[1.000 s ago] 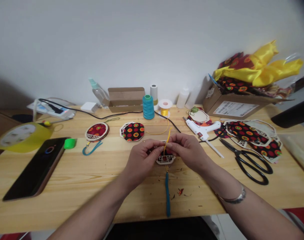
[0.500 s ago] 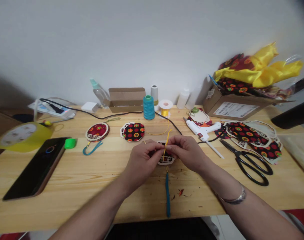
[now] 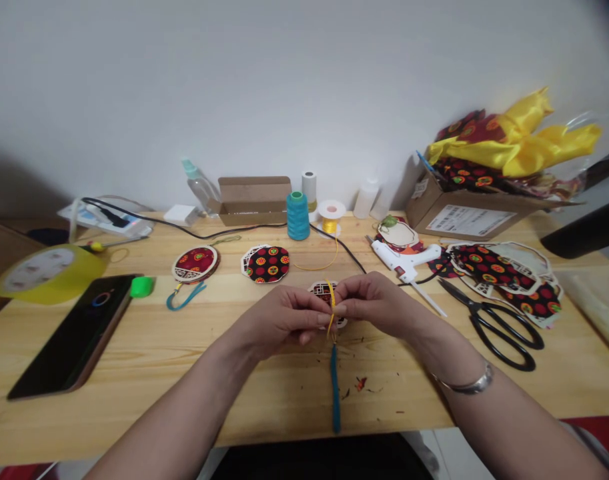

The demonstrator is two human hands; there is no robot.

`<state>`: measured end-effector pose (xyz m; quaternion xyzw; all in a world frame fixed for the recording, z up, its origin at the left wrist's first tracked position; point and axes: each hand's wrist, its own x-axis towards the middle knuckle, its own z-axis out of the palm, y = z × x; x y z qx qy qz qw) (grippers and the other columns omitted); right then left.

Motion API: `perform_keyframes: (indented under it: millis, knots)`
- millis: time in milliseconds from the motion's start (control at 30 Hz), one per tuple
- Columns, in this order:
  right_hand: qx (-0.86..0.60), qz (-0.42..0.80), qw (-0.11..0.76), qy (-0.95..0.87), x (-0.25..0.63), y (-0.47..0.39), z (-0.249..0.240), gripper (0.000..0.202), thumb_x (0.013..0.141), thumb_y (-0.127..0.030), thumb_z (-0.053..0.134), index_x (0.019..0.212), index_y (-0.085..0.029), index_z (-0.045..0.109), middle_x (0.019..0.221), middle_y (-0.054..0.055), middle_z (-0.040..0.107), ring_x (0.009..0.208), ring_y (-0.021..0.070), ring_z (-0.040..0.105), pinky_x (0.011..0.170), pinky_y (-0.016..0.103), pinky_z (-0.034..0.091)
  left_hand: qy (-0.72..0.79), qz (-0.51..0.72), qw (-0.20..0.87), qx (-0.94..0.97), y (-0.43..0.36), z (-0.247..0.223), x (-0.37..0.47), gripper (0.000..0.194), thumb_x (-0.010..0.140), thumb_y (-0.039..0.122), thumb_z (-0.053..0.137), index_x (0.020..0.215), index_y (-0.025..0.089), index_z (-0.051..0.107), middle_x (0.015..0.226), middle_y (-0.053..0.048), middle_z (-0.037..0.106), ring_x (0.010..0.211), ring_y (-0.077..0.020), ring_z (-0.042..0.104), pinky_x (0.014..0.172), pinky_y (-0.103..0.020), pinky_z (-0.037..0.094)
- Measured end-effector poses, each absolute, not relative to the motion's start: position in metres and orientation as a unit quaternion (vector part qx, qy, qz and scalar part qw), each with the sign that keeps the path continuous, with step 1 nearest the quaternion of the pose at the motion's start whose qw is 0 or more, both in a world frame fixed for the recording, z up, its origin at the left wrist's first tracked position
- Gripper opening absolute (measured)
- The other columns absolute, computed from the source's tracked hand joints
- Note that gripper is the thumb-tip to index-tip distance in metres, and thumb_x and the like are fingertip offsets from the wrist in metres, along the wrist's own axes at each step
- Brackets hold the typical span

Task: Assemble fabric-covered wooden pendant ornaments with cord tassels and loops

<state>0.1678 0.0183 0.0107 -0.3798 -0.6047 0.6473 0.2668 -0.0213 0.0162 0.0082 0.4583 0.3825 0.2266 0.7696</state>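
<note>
The left hand (image 3: 299, 315) and right hand (image 3: 367, 303) pinched the yellow cord (image 3: 333, 307). A blue tassel (image 3: 335, 390) lay nearer.

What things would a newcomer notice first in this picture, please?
Probably the shiny yellow cloth first, spilling from the cardboard box at the back right. Then the eye may drop to the front middle, where the left hand and right hand pinch a yellow cord above a blue tassel. The black scissors lie open at the right.
</note>
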Motion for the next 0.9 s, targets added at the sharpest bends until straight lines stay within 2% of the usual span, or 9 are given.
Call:
perform_keyframes:
  millis: [167, 333, 500, 700, 900]
  knots:
    - [-0.345, 0.7, 0.273, -0.563, 0.169, 0.02, 0.007, 0.018, 0.074, -0.03, 0.066, 0.068, -0.014, 0.06, 0.064, -0.001, 0.061, 0.057, 0.0079, 0.051, 0.055, 0.021, 0.037, 0.348, 0.22, 0.827, 0.384, 0.015, 0.009, -0.018, 0.008, 0.066, 0.021, 0.07, 0.065, 0.014, 0.071, 0.058, -0.002, 0.062, 0.038, -0.0008, 0.037, 0.037, -0.017, 0.016]
    - [-0.356, 0.691, 0.308, -0.549, 0.168, 0.022, 0.006, 0.014, 0.073, -0.026, 0.066, 0.069, -0.014, 0.061, 0.06, -0.003, 0.06, 0.053, 0.0058, 0.049, 0.053, 0.019, 0.037, 0.361, 0.247, 0.821, 0.367, 0.015, 0.006, -0.017, 0.012, 0.068, 0.023, 0.07, 0.067, 0.011, 0.069, 0.062, -0.003, 0.062, 0.04, 0.0002, 0.038, 0.038, -0.016, 0.012]
    - [-0.345, 0.701, 0.324, -0.533, 0.167, 0.022, 0.006, 0.018, 0.069, -0.029, 0.069, 0.067, -0.013, 0.061, 0.057, -0.003, 0.06, 0.051, 0.0056, 0.049, 0.051, 0.019, 0.036, 0.396, 0.263, 0.803, 0.36, 0.009, 0.014, -0.014, 0.016, 0.066, 0.024, 0.071, 0.07, 0.009, 0.067, 0.069, -0.005, 0.062, 0.042, -0.0004, 0.04, 0.038, -0.016, 0.014]
    - [-0.383, 0.685, 0.35, -0.511, 0.168, 0.024, 0.006, 0.024, 0.065, -0.034, 0.072, 0.068, -0.013, 0.062, 0.059, 0.0, 0.063, 0.053, 0.0075, 0.052, 0.051, 0.02, 0.035, 0.409, 0.302, 0.792, 0.339, 0.009, 0.024, -0.002, 0.016, 0.065, 0.022, 0.07, 0.066, 0.009, 0.063, 0.064, -0.003, 0.058, 0.04, -0.0003, 0.037, 0.037, -0.015, 0.012]
    - [-0.4, 0.675, 0.349, -0.513, 0.167, 0.027, 0.006, 0.025, 0.065, -0.036, 0.071, 0.067, -0.013, 0.062, 0.06, 0.001, 0.064, 0.053, 0.0079, 0.051, 0.05, 0.021, 0.035, 0.358, 0.282, 0.835, 0.309, 0.019, 0.011, -0.003, 0.017, 0.066, 0.022, 0.072, 0.064, 0.008, 0.063, 0.052, 0.002, 0.047, 0.04, 0.0002, 0.03, 0.036, -0.014, 0.009]
